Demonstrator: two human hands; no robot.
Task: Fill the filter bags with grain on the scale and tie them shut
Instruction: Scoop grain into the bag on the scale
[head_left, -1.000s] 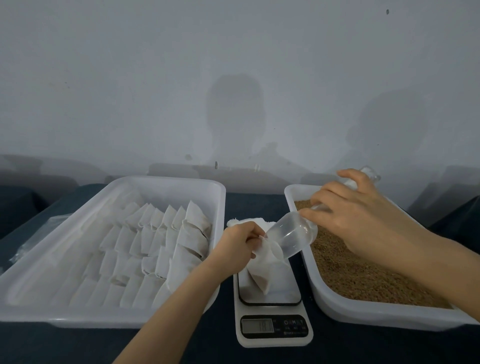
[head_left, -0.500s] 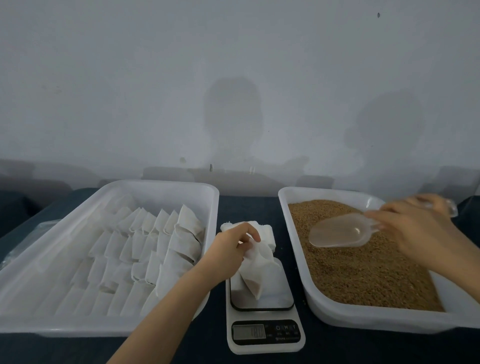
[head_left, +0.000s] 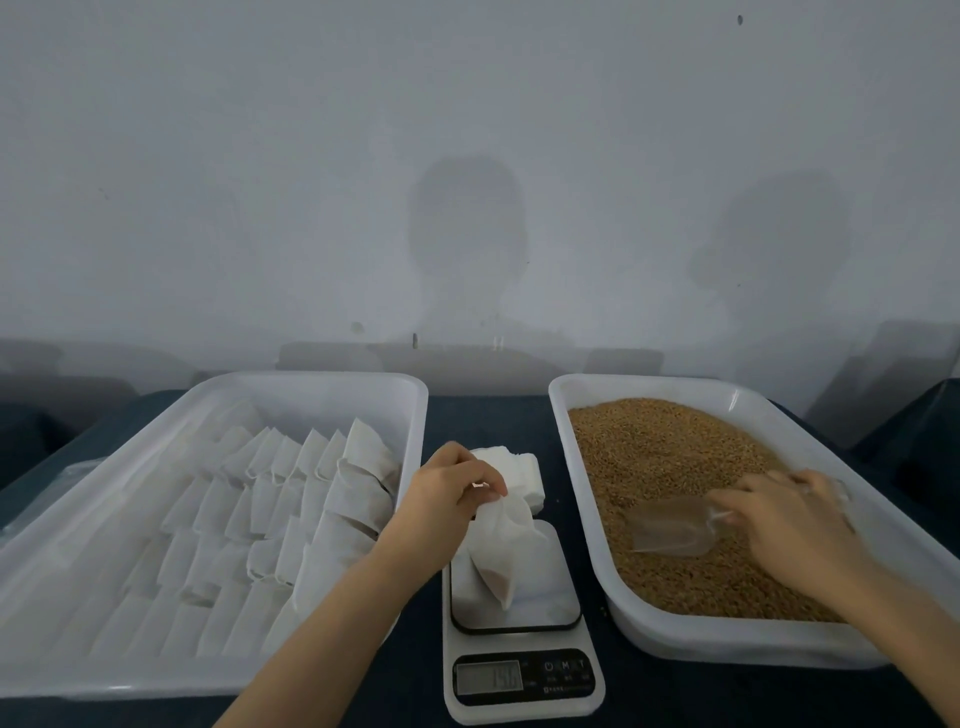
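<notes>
Between two white trays at the middle of the dark worktop (head_left: 488, 421) sits the scale (head_left: 519, 675), its display lit, though the digits are too blurred to read. Only narrow strips of bare cloth separate it from the left tray (head_left: 130, 686) and the right tray (head_left: 675, 631), so the freest room lies behind it, toward the wall (head_left: 467, 156), where a small stack of empty bags (head_left: 524, 467) takes up part of the gap. Rows of filled bags (head_left: 322, 499) pack the left tray, and a sheet of clear plastic (head_left: 67, 473) lies at the worktop's left edge. The left grip (head_left: 447, 499), a bare hand, reaches in over that tray's near right corner and is closed on the gathered neck of the bag (head_left: 506, 551), pinching it between thumb and fingers. This bag hangs down and to the right from the pinch, its bottom resting on the scale's plate near the left edge, with brown grain showing through its lower corner. Grain (head_left: 665, 457) fills the right tray almost to its rim. The right grip (head_left: 784, 519) is low inside this tray, fingers curled over the handle of the clear scoop (head_left: 670, 525), which lies on the grain with its mouth pointing left, well apart from the bag.
</notes>
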